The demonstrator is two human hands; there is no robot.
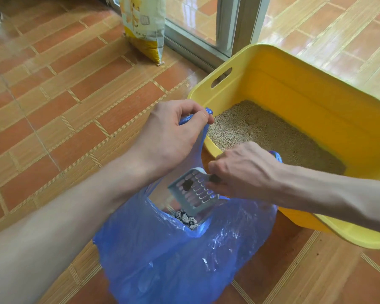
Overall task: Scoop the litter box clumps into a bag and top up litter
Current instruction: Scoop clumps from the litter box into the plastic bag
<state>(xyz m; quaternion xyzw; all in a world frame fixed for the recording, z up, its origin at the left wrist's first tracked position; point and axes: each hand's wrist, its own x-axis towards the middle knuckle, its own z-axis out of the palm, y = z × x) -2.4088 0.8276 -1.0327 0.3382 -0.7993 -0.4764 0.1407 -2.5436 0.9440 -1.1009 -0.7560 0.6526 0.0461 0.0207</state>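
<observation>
The left hand (169,130) pinches the blue bag's (176,255) handle while the right hand (239,172) tips a slotted scoop (193,190) (one dark clump clinging) over grey clumps (185,218) inside, beside the yellow litter box (294,84).

Translucent blue bag (180,260) containing grey clumps (185,218). Pale grey-blue slotted scoop (193,190) bearing one dark clump. Bright yellow box (294,84) holding beige granular litter (268,132). Yellow-and-white sack (144,25) with cartoon print. Floor (64,95): orange-brown tiles in brick pattern, pale striped joints.
</observation>
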